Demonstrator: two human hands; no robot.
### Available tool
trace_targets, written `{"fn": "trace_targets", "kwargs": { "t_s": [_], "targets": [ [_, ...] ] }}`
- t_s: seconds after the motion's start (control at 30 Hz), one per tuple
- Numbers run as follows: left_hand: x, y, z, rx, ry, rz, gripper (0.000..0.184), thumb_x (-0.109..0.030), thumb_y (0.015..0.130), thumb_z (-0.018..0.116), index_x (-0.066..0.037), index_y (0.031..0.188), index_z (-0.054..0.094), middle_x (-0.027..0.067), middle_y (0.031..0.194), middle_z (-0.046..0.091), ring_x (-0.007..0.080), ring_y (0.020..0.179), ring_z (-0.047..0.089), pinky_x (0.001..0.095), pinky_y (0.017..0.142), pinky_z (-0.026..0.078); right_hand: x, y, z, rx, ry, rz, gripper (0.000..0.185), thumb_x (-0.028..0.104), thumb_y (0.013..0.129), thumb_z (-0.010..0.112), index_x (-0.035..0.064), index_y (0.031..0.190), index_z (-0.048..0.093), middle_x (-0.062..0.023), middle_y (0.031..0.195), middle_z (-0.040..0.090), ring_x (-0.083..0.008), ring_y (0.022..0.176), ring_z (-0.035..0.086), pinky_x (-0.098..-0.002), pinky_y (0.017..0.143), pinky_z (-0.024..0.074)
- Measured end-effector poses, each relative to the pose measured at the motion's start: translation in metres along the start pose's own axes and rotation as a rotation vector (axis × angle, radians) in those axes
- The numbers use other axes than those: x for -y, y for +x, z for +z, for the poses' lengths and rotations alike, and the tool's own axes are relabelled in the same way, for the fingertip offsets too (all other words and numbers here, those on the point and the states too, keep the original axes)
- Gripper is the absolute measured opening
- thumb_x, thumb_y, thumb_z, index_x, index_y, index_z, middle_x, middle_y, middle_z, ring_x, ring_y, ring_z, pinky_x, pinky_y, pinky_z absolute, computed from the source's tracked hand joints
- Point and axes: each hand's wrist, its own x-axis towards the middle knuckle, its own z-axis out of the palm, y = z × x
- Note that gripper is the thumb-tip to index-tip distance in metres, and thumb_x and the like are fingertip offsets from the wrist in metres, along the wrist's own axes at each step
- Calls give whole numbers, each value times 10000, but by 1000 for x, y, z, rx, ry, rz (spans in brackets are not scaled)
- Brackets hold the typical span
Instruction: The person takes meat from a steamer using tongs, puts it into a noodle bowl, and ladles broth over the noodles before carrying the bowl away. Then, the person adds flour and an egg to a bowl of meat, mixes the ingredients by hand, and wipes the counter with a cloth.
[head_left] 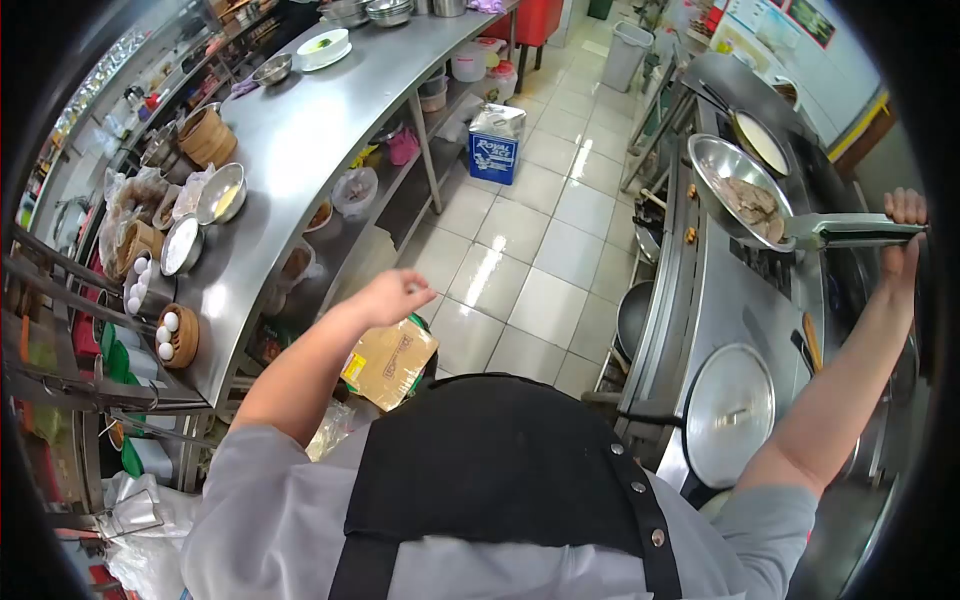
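My right hand [903, 222] is closed around the long grey handle [850, 231] of a steel pan. The pan [712, 160] is tilted over the stove side on the right, with a heap of pale brownish meat [752, 206] in it. My left hand [395, 297] hangs in the air over the aisle, fingers loosely curled and no object visible in it. Below that hand is a brown cardboard box [392, 362] with a yellow label. A round metal lid [730, 415] lies on the stove counter, left of my right forearm.
A steel worktable [300, 140] runs along the left, bearing bowls, bamboo steamers and white eggs [165, 335]. A blue and white tin [494, 145] stands on the tiled floor. Farther back are a grey bin [628, 55] and another pan [762, 140] with pale contents.
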Motion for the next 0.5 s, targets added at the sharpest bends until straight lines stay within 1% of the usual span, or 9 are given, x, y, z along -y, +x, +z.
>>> {"fn": "trace_targets", "kwargs": {
  "t_s": [0.03, 0.1, 0.17, 0.2, 0.23, 0.3, 0.37, 0.43, 0.5],
  "targets": [
    [20, 6, 9, 6, 76, -33, 460, -456, 907, 633, -34, 1081, 684, 189, 910, 708, 311, 874, 675, 415, 781, 524, -18, 17, -4, -6, -1, 10, 351, 173, 915, 523, 124, 654, 293, -17, 660, 254, -161, 636, 289, -347, 667, 318],
    [36, 8, 13, 98, 277, -138, 519, -522, 913, 578, -30, 1009, 713, 202, 955, 711, 349, 918, 670, 433, 845, 512, -68, 41, 31, -196, -28, -21, 388, 179, 948, 509, 141, 635, 284, -7, 632, 245, -154, 617, 284, -339, 639, 308],
    [78, 18, 35, 215, 425, -239, 629, -599, 924, 487, -24, 919, 741, 202, 998, 707, 354, 949, 664, 445, 892, 492, -116, 50, 100, -552, -120, -146, 434, 187, 990, 471, 160, 610, 262, -1, 608, 229, -149, 599, 265, -329, 602, 276],
    [92, 18, 43, 151, 389, -298, 622, -600, 916, 503, -27, 931, 745, 198, 1004, 708, 348, 956, 662, 445, 880, 496, -131, 60, 100, -542, -105, -126, 442, 204, 987, 482, 157, 608, 259, 0, 602, 231, -154, 594, 270, -332, 600, 277],
    [90, 17, 41, 230, 309, -396, 628, -627, 893, 524, -45, 984, 744, 196, 1007, 711, 347, 973, 667, 439, 878, 506, -145, 67, 87, -541, -87, -108, 451, 221, 984, 492, 155, 605, 256, 2, 596, 232, -159, 588, 275, -335, 597, 279],
    [140, 37, 48, 230, 333, -469, 496, -503, 877, 619, -47, 1035, 732, 196, 990, 720, 325, 993, 686, 402, 853, 532, -175, 85, 53, -280, -78, -120, 367, 228, 972, 496, 129, 647, 357, -19, 582, 347, -184, 556, 387, -361, 589, 376],
    [108, 64, 28, 172, 149, -554, 435, -418, 873, 655, -18, 1025, 728, 219, 973, 720, 311, 980, 695, 386, 848, 534, -204, 106, 50, -363, -123, -125, 379, 246, 975, 483, 133, 637, 354, -21, 568, 356, -192, 548, 411, -367, 586, 379],
    [169, 109, 42, 125, 66, -508, 411, -380, 874, 667, 1, 1020, 722, 222, 929, 722, 314, 946, 703, 385, 835, 535, -226, 123, 39, -360, -124, -119, 390, 250, 979, 480, 140, 627, 354, -28, 568, 394, -196, 541, 432, -368, 588, 395],
    [174, 182, 21, 101, 24, -440, 390, -347, 877, 673, 15, 1017, 715, 217, 900, 723, 316, 916, 706, 387, 825, 535, -244, 134, 34, -398, -156, -156, 383, 244, 980, 479, 137, 630, 363, -28, 569, 414, -197, 533, 445, -373, 577, 407]
  ]
}}
